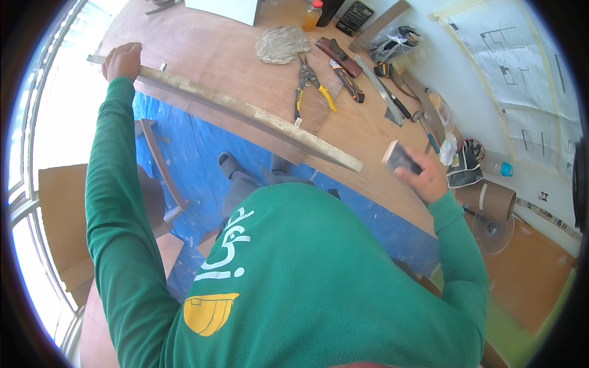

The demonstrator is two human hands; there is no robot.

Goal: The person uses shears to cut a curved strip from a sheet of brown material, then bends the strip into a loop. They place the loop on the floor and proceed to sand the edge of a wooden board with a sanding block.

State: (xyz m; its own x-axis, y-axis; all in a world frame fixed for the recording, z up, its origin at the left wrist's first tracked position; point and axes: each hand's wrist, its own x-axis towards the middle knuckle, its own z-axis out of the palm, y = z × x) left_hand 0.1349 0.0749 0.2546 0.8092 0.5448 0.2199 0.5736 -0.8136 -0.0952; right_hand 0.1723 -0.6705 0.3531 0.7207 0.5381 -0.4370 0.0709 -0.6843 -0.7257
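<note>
My left hand (121, 61) is closed on the left end of a long, pale, mottled strip (239, 110), which lies slanted along the front edge of the wooden worktop (184, 37). Beyond the strip's right end, my right hand (423, 178) grips a small block (399, 156) with a dark face and a light wood side, held apart from the strip. Above the strip lie tin snips (325, 98) with yellow-and-black handles and a utility knife (348, 83). A small metal piece (163, 67) sits just behind the strip near my left hand.
At the back are a crumpled cloth (281, 43), a hammer (429, 129), a tape measure (382, 69) and a bottle (311, 15). Papers (491, 55) hang on the right wall. Below are blue floor sheeting (196, 141), a wooden piece (159, 165) and cardboard (64, 227); a window (37, 257) is at left.
</note>
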